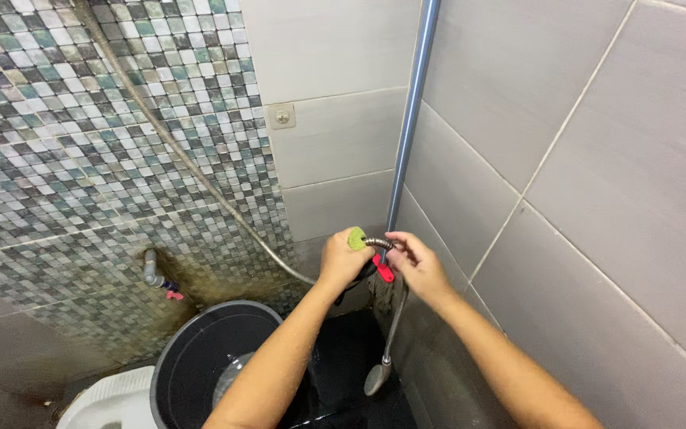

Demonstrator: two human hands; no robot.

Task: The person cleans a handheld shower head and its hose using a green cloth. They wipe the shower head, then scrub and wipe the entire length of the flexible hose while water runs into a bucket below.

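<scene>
My left hand (343, 260) is closed around a small round green scrub pad (356, 238), pressing it against a metal hose fitting (378, 243) low on the wall. My right hand (416, 266) pinches the same fitting from the right, fingers closed on it just above a red valve handle (383, 268). A flexible metal hose (395, 318) drops from the fitting to a hanging spray head (376, 378). Both forearms reach up from the bottom of the view.
A blue-grey vertical pipe (410, 111) runs up the corner. A second hose (184, 159) slants across the mosaic-tiled wall. A wall tap with a red handle (156, 278) sits at left above a dark bucket (170, 357). A white toilet rim (109, 401) is at bottom left.
</scene>
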